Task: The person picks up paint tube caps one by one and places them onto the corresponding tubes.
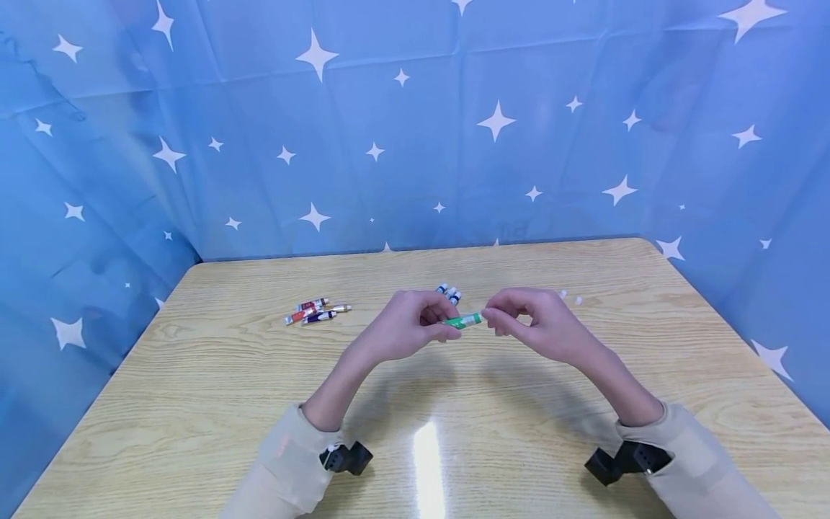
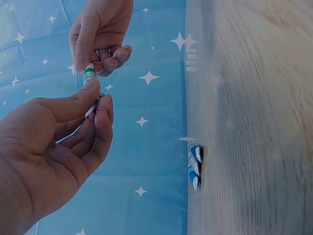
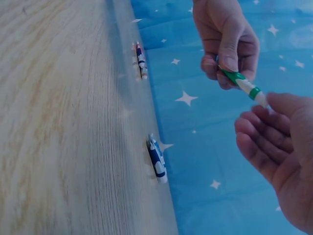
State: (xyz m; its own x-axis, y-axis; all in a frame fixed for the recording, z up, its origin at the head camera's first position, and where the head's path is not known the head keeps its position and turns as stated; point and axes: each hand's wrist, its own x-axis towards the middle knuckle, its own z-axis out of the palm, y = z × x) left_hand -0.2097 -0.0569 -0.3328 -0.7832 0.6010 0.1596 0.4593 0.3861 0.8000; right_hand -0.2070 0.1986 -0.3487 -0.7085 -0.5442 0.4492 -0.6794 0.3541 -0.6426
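In the head view my left hand [image 1: 405, 326] grips a small green paint tube [image 1: 465, 321] between thumb and fingers, with the tube's end pointing right. My right hand [image 1: 547, 324] has its thumb and index finger pinching the white cap [image 3: 262, 100] at that end, as the right wrist view shows. The tube is held above the wooden table [image 1: 259, 404]. Its tail is hidden in my left fingers. Just behind the hands lie several blue-and-white paint tubes [image 2: 194, 169] side by side.
Left on the table lies a loose group of paint tubes, among them a red-orange tube [image 1: 300, 316] and a dark blue tube [image 1: 318, 317]. Small white caps [image 1: 578, 300] lie to the right. A blue star-patterned curtain [image 1: 415, 130] hangs behind the table's far edge.
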